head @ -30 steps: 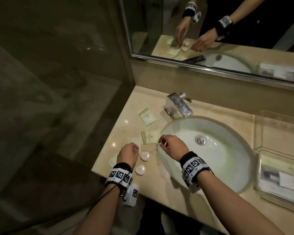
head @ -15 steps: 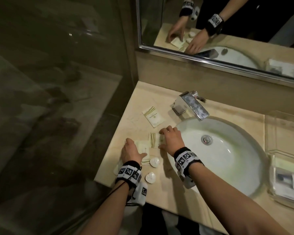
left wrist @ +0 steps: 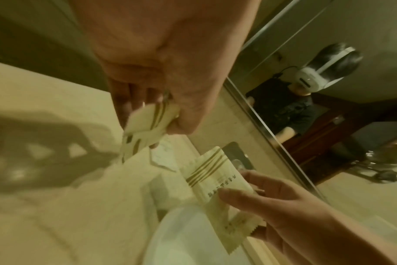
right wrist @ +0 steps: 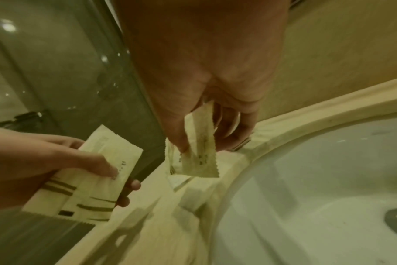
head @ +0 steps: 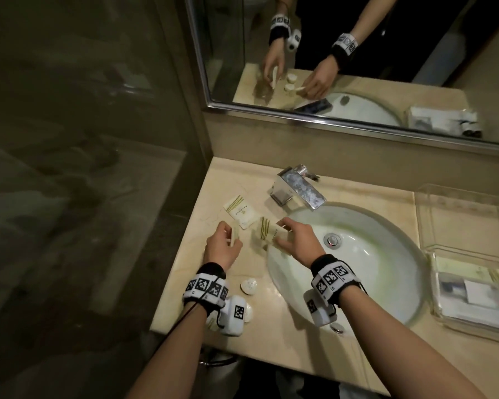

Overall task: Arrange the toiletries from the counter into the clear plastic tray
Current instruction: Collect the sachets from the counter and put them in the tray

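Both hands lifted off counter (head: 271, 335): left hand (head: 222, 249) pinches sachet (head: 236, 233), right hand (head: 297, 244) pinches striped sachet (head: 267, 231).

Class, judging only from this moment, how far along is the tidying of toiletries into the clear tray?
Done: the clear plastic tray by the sink already holds some flat items. In hand: the left hand pinches a striped sachet, and the right hand holds another packet. Left: one sachet and two round white pieces lie on the counter.
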Demonstrator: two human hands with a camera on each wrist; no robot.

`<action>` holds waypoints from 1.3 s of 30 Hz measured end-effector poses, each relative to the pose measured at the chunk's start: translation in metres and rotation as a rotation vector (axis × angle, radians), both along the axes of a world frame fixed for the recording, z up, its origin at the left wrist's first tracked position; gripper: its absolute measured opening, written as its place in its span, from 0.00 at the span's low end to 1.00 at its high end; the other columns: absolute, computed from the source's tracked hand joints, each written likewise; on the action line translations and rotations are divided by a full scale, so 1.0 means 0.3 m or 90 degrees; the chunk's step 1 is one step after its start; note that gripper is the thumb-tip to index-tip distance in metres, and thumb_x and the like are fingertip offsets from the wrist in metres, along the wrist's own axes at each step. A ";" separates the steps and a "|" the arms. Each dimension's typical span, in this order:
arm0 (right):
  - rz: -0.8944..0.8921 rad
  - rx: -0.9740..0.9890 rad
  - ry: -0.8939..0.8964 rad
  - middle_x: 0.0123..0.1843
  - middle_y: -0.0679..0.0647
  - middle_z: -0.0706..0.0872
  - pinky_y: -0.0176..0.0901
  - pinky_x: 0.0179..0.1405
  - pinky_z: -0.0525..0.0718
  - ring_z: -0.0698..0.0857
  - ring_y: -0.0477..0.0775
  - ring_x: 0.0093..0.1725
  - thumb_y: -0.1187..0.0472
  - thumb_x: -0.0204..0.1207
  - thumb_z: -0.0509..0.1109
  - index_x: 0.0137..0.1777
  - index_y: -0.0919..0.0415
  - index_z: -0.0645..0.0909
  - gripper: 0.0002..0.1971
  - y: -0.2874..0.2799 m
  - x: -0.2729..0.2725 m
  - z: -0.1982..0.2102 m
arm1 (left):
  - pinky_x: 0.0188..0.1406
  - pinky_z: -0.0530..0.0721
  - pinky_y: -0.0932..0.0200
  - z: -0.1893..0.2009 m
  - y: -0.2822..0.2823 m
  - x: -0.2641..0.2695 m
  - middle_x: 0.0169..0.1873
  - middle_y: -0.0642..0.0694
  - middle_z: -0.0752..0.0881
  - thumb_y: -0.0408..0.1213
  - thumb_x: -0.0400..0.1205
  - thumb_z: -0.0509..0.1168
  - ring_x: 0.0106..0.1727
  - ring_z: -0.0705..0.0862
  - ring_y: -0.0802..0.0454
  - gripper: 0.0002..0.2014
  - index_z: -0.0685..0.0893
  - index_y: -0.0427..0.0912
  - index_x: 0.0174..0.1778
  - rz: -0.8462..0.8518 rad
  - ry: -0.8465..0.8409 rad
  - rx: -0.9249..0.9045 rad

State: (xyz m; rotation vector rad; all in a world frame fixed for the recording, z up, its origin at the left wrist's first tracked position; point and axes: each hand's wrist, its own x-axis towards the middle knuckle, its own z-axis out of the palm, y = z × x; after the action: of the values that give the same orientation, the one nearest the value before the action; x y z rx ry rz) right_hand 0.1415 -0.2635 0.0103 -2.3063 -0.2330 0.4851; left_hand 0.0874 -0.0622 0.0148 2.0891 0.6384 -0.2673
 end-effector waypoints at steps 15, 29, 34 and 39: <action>-0.465 0.192 0.034 0.54 0.60 0.88 0.43 0.33 0.91 0.89 0.53 0.45 0.65 0.72 0.79 0.65 0.64 0.80 0.21 -0.894 -0.208 0.075 | 0.39 0.73 0.60 0.103 -0.777 0.048 0.41 0.51 0.74 0.51 0.71 0.76 0.44 0.75 0.49 0.26 0.64 0.43 0.43 -0.402 -0.024 -0.092; -0.541 0.063 0.094 0.67 0.64 0.84 0.48 0.64 0.78 0.82 0.65 0.67 0.60 0.79 0.73 0.68 0.71 0.77 0.22 -1.475 -0.135 -0.034 | 0.21 0.77 0.73 0.123 -1.296 0.096 0.45 0.49 0.76 0.26 0.81 0.62 0.30 0.77 0.52 0.14 0.72 0.41 0.61 -0.340 -0.076 -0.067; -0.548 0.050 0.143 0.63 0.64 0.85 0.46 0.58 0.79 0.84 0.63 0.60 0.58 0.77 0.75 0.62 0.68 0.80 0.18 -1.479 -0.085 -0.076 | 0.26 0.81 0.71 0.091 -1.317 0.109 0.45 0.45 0.79 0.28 0.79 0.66 0.36 0.83 0.53 0.17 0.74 0.44 0.62 -0.237 -0.079 -0.088; -0.564 0.053 0.162 0.60 0.64 0.87 0.49 0.59 0.85 0.87 0.64 0.57 0.63 0.74 0.77 0.60 0.68 0.81 0.17 -1.456 -0.057 -0.114 | 0.26 0.80 0.75 0.065 -1.322 0.109 0.44 0.45 0.80 0.26 0.80 0.65 0.36 0.81 0.58 0.16 0.75 0.41 0.62 -0.224 -0.061 -0.092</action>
State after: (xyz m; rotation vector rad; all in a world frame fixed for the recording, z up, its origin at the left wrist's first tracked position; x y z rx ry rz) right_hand 0.1243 -0.7003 -0.0241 -1.9826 0.8406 0.2831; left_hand 0.1202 -0.4589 0.0341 2.0518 0.1847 -0.3952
